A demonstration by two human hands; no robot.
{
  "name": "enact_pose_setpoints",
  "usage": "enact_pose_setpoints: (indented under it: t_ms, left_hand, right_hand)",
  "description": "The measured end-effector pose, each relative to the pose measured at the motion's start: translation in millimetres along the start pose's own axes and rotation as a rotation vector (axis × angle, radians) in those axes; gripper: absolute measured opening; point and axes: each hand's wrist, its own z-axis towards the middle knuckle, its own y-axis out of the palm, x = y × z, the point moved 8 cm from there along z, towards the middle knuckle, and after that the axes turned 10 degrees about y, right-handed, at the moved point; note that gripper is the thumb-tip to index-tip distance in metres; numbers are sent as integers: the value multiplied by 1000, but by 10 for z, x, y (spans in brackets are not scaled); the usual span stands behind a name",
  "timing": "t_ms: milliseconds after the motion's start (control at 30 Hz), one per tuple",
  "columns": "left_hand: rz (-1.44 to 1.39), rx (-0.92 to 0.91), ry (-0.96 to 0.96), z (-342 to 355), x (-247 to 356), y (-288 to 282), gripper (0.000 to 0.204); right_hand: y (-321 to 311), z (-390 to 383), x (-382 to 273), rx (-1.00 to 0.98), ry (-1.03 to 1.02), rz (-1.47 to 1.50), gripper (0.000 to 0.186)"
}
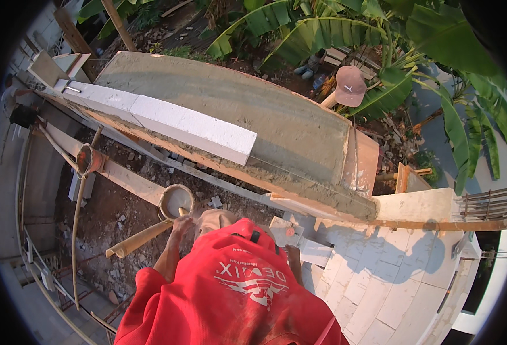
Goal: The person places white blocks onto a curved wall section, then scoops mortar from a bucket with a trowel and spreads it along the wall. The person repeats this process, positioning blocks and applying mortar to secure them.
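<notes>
While the left hand [181, 225] sits right beside the bucket [177, 202], can't tell if its grip is closed on anything; right hand [292, 252], partly hidden by the red shirt [225, 299], also unclear, near pale blocks [315, 253]. Bucket is at a narrow plank's [133, 180] near end, by a bamboo pole [141, 238]. Likely risk: a knock or off-centre pull tips it, spilling grey contents below.

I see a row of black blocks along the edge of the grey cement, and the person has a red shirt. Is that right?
Almost! The blocks are white, not black, as the head view shows. They do run along the grey cement's edge, and the shirt is red.
</notes>
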Motion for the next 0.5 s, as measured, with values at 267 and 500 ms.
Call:
enact_pose_setpoints:
  t_ms: [267, 500]
  left_hand:
    - [-22, -17, -8, 52, -130, 46, 38]
    - [-24, -19, 136, 264, -348, -136, 31]
  right_hand:
    - [-18, 207, 86, -44, 25, 103, 25]
    - [104, 142, -55, -84, -16, 96, 23]
